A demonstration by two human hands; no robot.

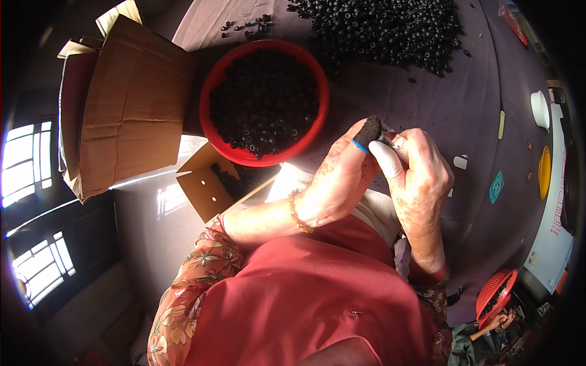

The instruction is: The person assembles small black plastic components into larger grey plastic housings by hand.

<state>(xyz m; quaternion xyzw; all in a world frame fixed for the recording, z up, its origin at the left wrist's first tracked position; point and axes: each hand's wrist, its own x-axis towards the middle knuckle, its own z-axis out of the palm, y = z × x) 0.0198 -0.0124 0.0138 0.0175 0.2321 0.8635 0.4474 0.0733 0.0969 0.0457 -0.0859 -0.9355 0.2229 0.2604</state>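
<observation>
Over my lap, to the right of the basin, my two hands meet at the fingertips. My left hand (336, 180), with a beaded bracelet at its wrist, is closed; its thumb wears a black finger cot (368, 132) edged in blue. My right hand (424, 180) is closed in a pinch against it, with a white cover (387, 161) on the thumb. A small greyish piece (394, 139) shows between the fingertips, mostly hidden by them. Beyond my left hand stands a red basin (206, 113) heaped with small round black parts (262, 100).
A large pile of black parts (390, 33) lies on the cloth-covered table (482, 91) at the far side. Cardboard boxes (134, 97) stand at left, with a smaller open carton (198, 189) below. At lower right, another person's hand (502, 321) is by a red basket (488, 296).
</observation>
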